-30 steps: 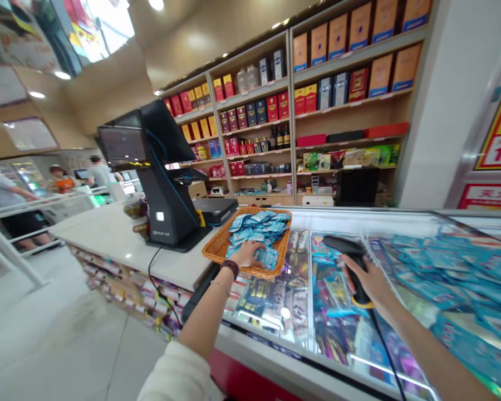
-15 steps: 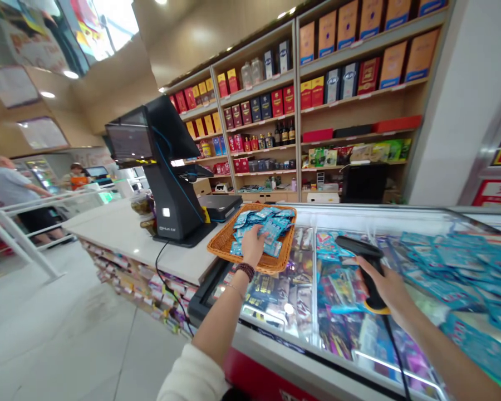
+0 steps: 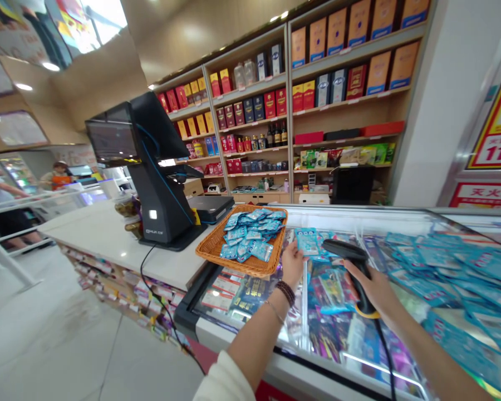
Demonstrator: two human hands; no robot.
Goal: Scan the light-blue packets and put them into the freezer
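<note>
Pinched in my left hand is a small blue packet, held up just right of the wicker basket. My right hand is wrapped round the grip of a black barcode scanner, whose head points left toward that packet. The scanner's cord hangs down below my hand. Many similar blue packets lie heaped in the orange-brown wicker basket, which rests on the corner of the glass-topped freezer. More blue packages are spread at the right on the freezer.
A black checkout terminal stands on the white counter at the left, its cable drooping over the edge. Shelves of boxes and bottles line the back wall. Two people are at the far left behind a white railing.
My left hand has left the basket's heap and moved right with a blue packet, now in front of the scanner. The view has shifted slightly right. My right hand still holds the scanner.
</note>
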